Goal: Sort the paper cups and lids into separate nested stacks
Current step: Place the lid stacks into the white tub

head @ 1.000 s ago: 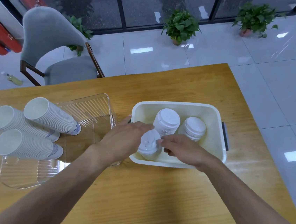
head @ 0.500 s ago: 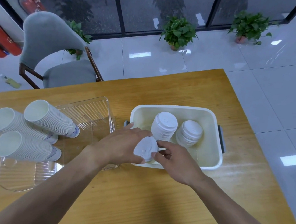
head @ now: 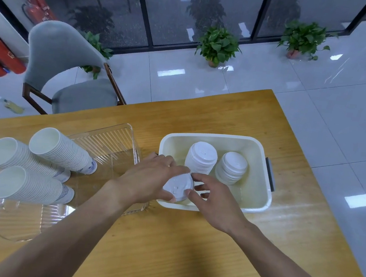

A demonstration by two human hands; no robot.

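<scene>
A white lid (head: 178, 187) sits at the front left corner of the cream bin (head: 262, 167). My left hand (head: 150, 180) grips its left side and my right hand (head: 214, 200) pinches its right edge. Whether more lids lie under it is hidden by my hands. Two nested lid stacks stand in the bin, a taller one (head: 201, 157) and a shorter one (head: 232, 167) to its right. Three nested stacks of white paper cups (head: 59, 148) (head: 19, 159) (head: 28, 185) lie on their sides at the left, over a clear ribbed tray (head: 113, 144).
The wooden table (head: 188, 247) ends just right of the bin, with tiled floor beyond. A grey chair (head: 67, 69) stands behind the table's far left edge. Potted plants (head: 216, 45) line the glass wall.
Both hands have drawn the lid toward me, from beside the tall stack to the bin's front left corner. The lid now lies flatter, its top facing up.
</scene>
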